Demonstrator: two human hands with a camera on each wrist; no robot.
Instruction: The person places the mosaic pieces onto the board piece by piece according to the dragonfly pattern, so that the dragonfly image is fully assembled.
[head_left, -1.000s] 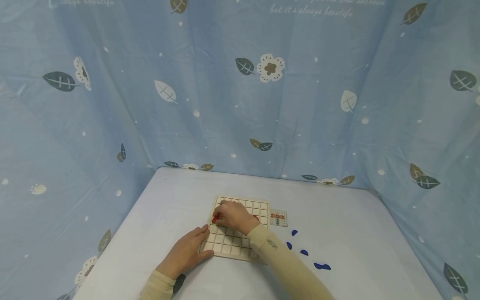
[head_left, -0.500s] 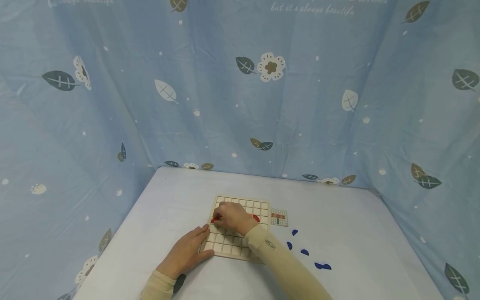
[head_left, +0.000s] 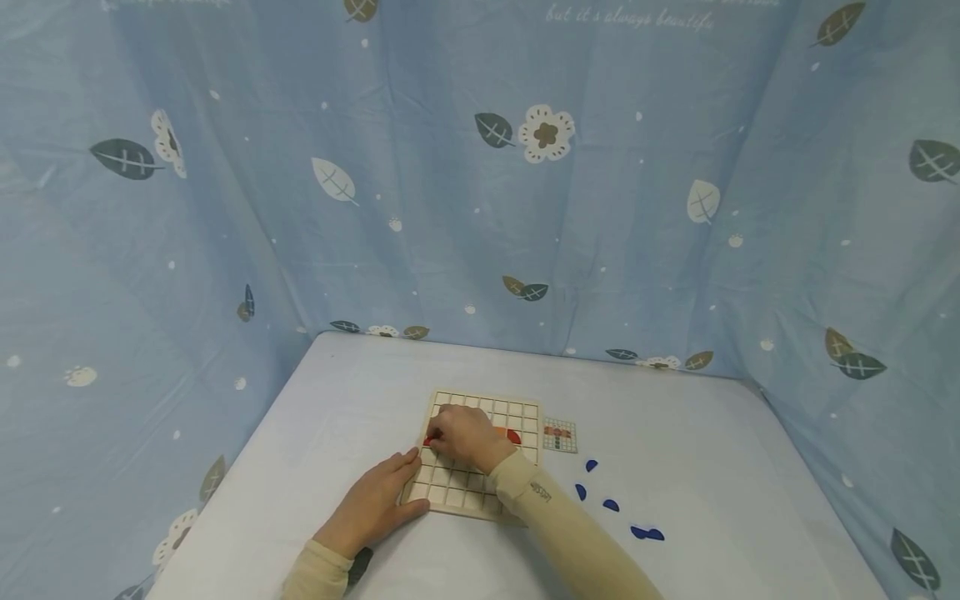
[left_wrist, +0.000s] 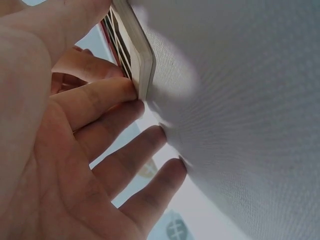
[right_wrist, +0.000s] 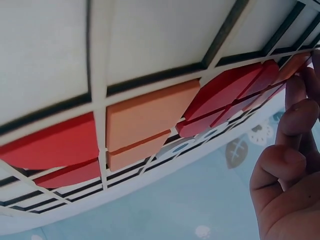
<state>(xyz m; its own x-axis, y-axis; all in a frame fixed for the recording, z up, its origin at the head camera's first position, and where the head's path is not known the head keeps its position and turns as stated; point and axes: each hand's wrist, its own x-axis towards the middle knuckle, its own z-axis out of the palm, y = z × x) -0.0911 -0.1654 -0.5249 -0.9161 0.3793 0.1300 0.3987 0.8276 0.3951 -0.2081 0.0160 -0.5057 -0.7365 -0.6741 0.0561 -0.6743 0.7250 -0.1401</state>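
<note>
A wooden grid board (head_left: pixel 459 500) lies on the white table. My left hand (head_left: pixel 367 507) braces its near left corner, fingers extended along the side and thumb at the front edge. In the left wrist view, the fingertips touch the board's rim (left_wrist: pixel 145 65) and the tabletop. Over the board's left side, my right hand (head_left: pixel 465 435) pinches a small red piece (head_left: pixel 427 442), mostly hidden by the fingers. Farther right in the same row sit an orange piece (right_wrist: pixel 150 115) and a rounded red piece (right_wrist: pixel 55 142). Another dark red piece (right_wrist: pixel 225 95) lies nearer the right fingers.
Right of the board is a small pattern card (head_left: pixel 559 435). Several blue half-round pieces (head_left: pixel 611 505) are scattered on the table (head_left: pixel 697 467) to the right. A blue printed curtain (head_left: pixel 420 250) encloses the table's back and sides.
My right hand has shifted slightly, still at the red piece on the board's left side. More of the orange and red pieces right of it shows. The left hand stays put.
</note>
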